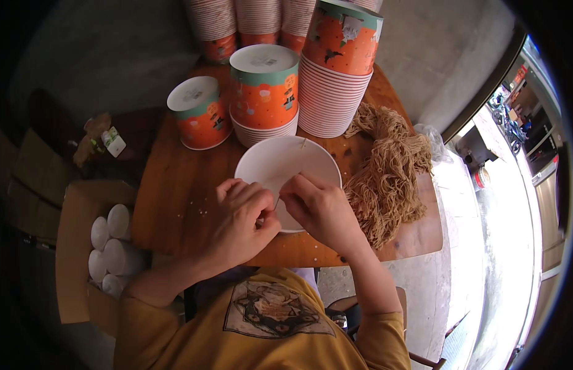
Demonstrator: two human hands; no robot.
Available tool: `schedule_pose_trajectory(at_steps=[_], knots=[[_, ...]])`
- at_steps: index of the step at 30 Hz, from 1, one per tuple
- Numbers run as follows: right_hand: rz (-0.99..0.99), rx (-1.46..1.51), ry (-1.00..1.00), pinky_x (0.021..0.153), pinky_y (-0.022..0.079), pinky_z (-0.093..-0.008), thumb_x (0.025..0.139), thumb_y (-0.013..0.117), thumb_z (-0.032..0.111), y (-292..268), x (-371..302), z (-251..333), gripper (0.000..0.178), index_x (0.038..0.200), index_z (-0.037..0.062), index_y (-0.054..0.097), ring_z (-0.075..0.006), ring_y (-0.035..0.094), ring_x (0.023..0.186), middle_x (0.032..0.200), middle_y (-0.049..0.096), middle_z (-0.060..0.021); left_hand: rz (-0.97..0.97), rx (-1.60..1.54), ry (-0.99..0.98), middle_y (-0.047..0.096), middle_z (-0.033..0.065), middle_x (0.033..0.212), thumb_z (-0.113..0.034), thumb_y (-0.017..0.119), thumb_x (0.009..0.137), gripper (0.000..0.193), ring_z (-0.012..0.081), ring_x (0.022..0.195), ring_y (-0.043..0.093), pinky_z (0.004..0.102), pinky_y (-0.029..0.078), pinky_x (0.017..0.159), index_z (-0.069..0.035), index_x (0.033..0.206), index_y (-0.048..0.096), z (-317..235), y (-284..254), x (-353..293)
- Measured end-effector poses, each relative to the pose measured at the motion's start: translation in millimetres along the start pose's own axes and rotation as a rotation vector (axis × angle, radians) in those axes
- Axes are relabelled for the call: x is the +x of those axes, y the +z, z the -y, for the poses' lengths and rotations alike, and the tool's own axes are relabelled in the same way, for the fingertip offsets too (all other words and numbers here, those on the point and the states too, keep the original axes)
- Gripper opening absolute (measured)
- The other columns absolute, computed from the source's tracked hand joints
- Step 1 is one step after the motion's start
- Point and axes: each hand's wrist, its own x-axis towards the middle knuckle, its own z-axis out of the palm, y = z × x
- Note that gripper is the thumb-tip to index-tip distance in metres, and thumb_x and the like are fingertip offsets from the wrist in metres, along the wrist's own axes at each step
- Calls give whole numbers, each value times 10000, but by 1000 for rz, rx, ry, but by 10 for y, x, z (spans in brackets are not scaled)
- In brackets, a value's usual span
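Note:
A white paper bucket (248, 161) stands in front of me, its open mouth facing up and its inside in view. A short bit of pale cord (304, 142) shows at its far rim. Over the near part of the mouth, my left hand (244, 213) is closed, fingers curled in a pinch. Close beside it, my right hand (317, 206) pinches with thumb and forefinger. Between the two runs a thin strand of cord (277, 201), partly hidden by my fingers. To the right lies a tangled heap of tan cords (391, 179).
Upside-down orange-and-green paper buckets (199, 117) and a tall bucket stack (334, 95) stand behind on the wooden table (175, 179). More stacks (258, 18) rise along the wall. A cardboard box (73, 246) with several white rolls sits at the left. Bright doorway at right.

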Motion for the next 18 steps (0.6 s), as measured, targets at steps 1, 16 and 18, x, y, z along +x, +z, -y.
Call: schedule_pose_trajectory(at_steps=[1, 16, 18], knots=[[0, -2, 1, 646, 520, -403, 840, 645, 41, 12, -1, 3, 70, 896, 50, 603, -343, 644, 758, 837, 623, -108, -19, 21, 32, 518, 32, 776, -33, 620, 771, 150, 235, 785, 552, 423, 320, 986, -85, 794, 481, 10, 3, 2], [-37, -92, -10, 662, 504, -400, 817, 656, 46, 26, 43, 31, 84, 873, 56, 594, -312, 627, 789, 816, 633, -94, -84, 19, 16, 514, 53, 817, -56, 643, 737, 196, 273, 882, 528, 433, 334, 931, -88, 828, 472, 104, 6, 27], [-38, -166, 15, 665, 493, -404, 802, 655, 40, 25, 52, 51, 88, 853, 62, 586, -303, 608, 791, 802, 626, -86, -54, -8, -12, 513, 56, 817, -56, 635, 730, 187, 275, 898, 522, 437, 333, 927, -86, 819, 473, 98, -3, 35]])
